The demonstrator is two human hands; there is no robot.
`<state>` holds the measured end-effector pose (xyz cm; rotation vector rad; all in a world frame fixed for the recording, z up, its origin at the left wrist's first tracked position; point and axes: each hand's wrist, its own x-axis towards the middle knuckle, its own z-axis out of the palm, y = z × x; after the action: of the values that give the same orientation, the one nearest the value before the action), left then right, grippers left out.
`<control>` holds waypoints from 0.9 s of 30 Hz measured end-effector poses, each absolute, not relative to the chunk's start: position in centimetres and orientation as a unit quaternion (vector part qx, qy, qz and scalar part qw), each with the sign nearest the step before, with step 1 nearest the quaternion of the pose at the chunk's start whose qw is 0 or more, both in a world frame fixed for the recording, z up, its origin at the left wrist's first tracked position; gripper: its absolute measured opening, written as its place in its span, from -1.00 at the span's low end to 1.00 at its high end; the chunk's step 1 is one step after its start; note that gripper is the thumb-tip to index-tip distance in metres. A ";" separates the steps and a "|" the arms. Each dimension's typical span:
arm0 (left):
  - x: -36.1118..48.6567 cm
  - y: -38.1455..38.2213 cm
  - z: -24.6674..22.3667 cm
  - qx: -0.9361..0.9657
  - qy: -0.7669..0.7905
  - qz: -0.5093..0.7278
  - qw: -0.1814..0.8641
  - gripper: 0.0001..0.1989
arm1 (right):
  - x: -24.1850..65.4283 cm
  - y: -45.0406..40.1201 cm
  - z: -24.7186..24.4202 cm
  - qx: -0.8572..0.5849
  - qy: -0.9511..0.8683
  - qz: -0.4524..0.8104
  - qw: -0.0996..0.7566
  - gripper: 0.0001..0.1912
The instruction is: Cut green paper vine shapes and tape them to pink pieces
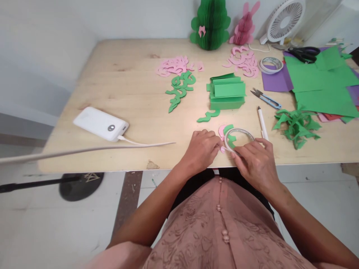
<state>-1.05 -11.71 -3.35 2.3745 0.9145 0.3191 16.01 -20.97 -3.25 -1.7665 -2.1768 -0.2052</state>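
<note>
My right hand (258, 160) grips a roll of tape (239, 130) by its near right side, holding it tilted just above the table's front edge. A short pale strip of tape (226, 149) runs from the roll to the closed fingertips of my left hand (203, 148), which pinch its end. Beneath and beside the roll lie a green paper cutout (228, 129) and a pink paper cutout (221, 130), both partly covered. Beyond my hands are a wavy green cutout (209, 115) and a folded green paper stack (228, 90).
Pink cutouts (174, 66) and green cutouts (181, 87) lie behind. To the right are a white pen (262, 121), thread snips (266, 98), green scraps (297, 125), a second tape roll (271, 65) and black scissors (304, 53). A white power bank (98, 123) sits left.
</note>
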 end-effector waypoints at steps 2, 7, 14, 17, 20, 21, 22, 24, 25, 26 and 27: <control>-1.1 -11.6 -3.4 0.884 0.341 0.125 0.293 -0.80 | 16.0 -21.0 -3.3 -0.624 -0.761 -0.073 0.161 -0.75; -1.1 -11.4 -3.3 0.876 0.343 0.130 0.312 -0.82 | 16.0 -21.0 -3.4 -0.624 -0.761 -0.076 0.160 -0.76; -0.9 -11.1 -3.2 0.879 0.341 0.121 0.311 -0.85 | 16.1 -20.9 -3.4 -0.619 -0.764 -0.075 0.166 -0.77; -0.9 -11.0 -3.2 0.881 0.340 0.115 0.308 -0.87 | 16.1 -20.9 -3.4 -0.617 -0.765 -0.076 0.167 -0.77; -0.8 -10.9 -3.2 0.884 0.339 0.108 0.304 -0.87 | 16.1 -20.8 -3.4 -0.612 -0.768 -0.078 0.168 -0.79; -0.8 -10.9 -3.1 0.884 0.339 0.107 0.305 -0.87 | 16.1 -20.8 -3.4 -0.611 -0.770 -0.080 0.167 -0.79; -0.8 -10.8 -3.1 0.883 0.340 0.106 0.306 -0.87 | 16.2 -20.8 -3.4 -0.609 -0.771 -0.081 0.165 -0.80; -0.9 -10.8 -3.1 0.879 0.345 0.108 0.312 -0.87 | 16.2 -20.7 -3.4 -0.608 -0.772 -0.083 0.163 -0.80; -0.9 -10.8 -3.1 0.876 0.348 0.112 0.316 -0.87 | 16.2 -20.7 -3.4 -0.608 -0.773 -0.083 0.162 -0.79; -0.9 -10.8 -3.1 0.873 0.349 0.117 0.320 -0.87 | 16.2 -20.7 -3.4 -0.608 -0.773 -0.084 0.162 -0.79; -1.0 -10.9 -3.1 0.871 0.350 0.121 0.323 -0.86 | 16.2 -20.7 -3.4 -0.609 -0.772 -0.083 0.161 -0.78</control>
<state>-0.97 -10.86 -3.09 2.2848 0.9186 0.3187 16.23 -20.73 -3.42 -1.7380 -2.2051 -0.2375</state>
